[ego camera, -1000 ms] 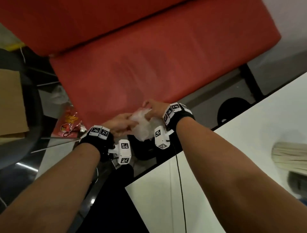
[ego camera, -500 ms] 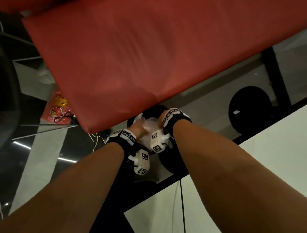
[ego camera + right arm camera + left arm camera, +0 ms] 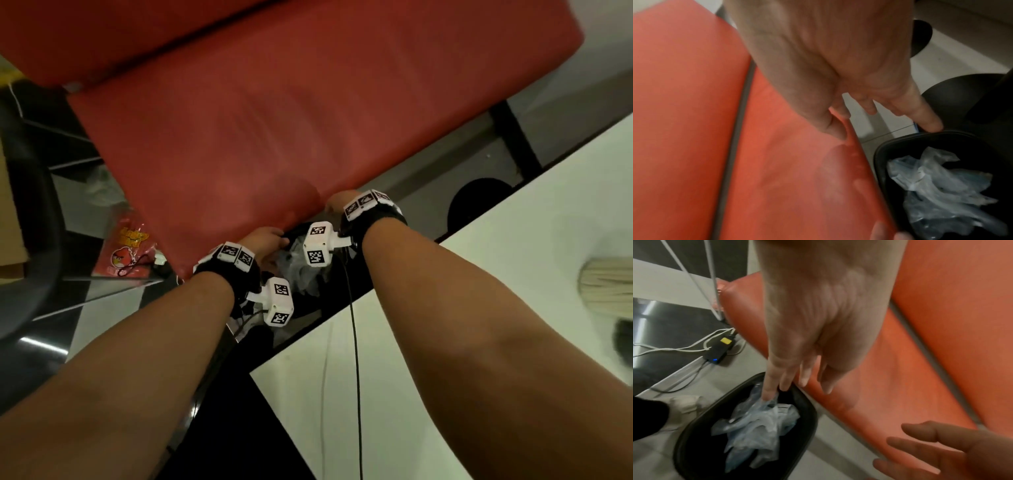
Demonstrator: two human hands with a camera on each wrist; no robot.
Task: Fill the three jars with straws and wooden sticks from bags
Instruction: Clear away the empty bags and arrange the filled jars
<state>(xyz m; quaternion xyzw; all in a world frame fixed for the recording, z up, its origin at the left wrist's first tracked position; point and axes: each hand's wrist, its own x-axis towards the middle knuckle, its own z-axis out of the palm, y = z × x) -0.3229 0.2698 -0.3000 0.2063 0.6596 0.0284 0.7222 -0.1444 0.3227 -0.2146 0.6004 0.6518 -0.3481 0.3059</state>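
Note:
A crumpled clear plastic bag [image 3: 298,270] lies inside a black bin [image 3: 813,415] on the floor beside the table. My left hand [image 3: 267,240] hangs over the bin with straight fingers. In the left wrist view one of its fingertips [image 3: 767,395] touches the bag [image 3: 756,426]. My right hand [image 3: 337,202] hovers above the bin's far rim [image 3: 879,154], fingers loose and holding nothing, with the bag [image 3: 937,183] below it. A bundle of wooden sticks [image 3: 606,287] lies on the white table [image 3: 479,308] at the right edge. No jar is in view.
A red padded bench [image 3: 274,120] runs right behind the bin. A red printed bag [image 3: 126,253] lies on the floor at the left. A black power adapter [image 3: 719,350] with white cables sits on the floor near the bin. A black cable [image 3: 354,359] crosses the table.
Both hands held the crumpled bag together above the floor; they have since lowered it and let go, so it now lies in the bin and the hands have spread apart.

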